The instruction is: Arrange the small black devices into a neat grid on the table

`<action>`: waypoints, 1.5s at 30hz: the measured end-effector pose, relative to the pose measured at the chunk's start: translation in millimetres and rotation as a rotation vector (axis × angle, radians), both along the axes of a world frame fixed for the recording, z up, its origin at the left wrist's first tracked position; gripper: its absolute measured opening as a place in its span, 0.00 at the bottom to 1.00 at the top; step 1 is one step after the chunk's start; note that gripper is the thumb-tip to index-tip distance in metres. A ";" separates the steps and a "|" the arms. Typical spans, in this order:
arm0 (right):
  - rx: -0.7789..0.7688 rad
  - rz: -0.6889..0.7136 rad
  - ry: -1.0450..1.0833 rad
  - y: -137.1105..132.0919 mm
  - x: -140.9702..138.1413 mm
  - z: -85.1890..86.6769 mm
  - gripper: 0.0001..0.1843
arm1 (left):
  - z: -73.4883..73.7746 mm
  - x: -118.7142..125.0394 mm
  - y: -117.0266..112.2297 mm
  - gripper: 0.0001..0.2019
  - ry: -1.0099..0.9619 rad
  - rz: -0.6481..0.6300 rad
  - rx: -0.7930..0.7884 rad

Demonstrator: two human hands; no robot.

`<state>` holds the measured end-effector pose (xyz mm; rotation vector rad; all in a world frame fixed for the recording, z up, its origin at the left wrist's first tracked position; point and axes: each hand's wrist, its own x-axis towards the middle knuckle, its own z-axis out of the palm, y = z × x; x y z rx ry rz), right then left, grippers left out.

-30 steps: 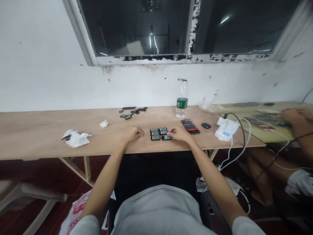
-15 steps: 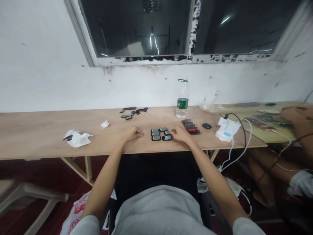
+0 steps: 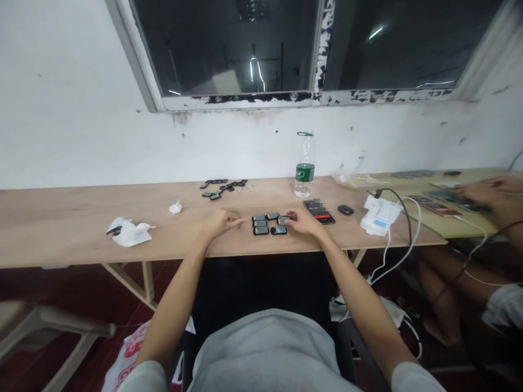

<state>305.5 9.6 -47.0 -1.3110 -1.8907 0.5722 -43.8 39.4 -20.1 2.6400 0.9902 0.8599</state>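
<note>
Several small dark screen modules (image 3: 267, 224) lie in two short rows near the front edge of the wooden table (image 3: 73, 228). My left hand (image 3: 223, 221) rests just left of them, fingers loosely curled and pointing toward the rows, holding nothing I can see. My right hand (image 3: 301, 220) sits at their right end, fingertips pinched on the rightmost module (image 3: 283, 220). A second loose heap of the same dark modules (image 3: 223, 187) lies farther back.
A water bottle with a green label (image 3: 304, 166), a phone (image 3: 319, 210) and a small black oval object (image 3: 345, 209) stand right of my hands. A white charger with cables (image 3: 379, 215) lies beyond. Crumpled tissues (image 3: 126, 231) lie left. Another person's hand (image 3: 484, 191) works at the far right.
My right hand has crept left onto the rightmost module, which has shifted out of its row. My left hand's fingers have stretched slightly toward the rows.
</note>
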 end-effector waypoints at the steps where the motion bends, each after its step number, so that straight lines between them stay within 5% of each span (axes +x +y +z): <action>1: 0.017 0.019 0.026 -3.6 -3.6 3.8 0.08 | 1.6 6.5 -5.3 0.27 -0.026 -0.018 0.053; 11: 0.024 0.146 0.196 -38.1 -40.5 31.8 0.12 | -7.4 46.6 -25.8 0.12 -0.083 -0.143 0.419; 20: -0.064 0.202 0.284 -50.3 -49.2 42.9 0.11 | -11.1 48.6 -25.0 0.11 -0.071 -0.156 0.391; 45: -0.209 0.182 0.462 -22.9 -58.3 26.9 0.07 | -15.1 39.6 -16.4 0.14 -0.126 -0.151 0.379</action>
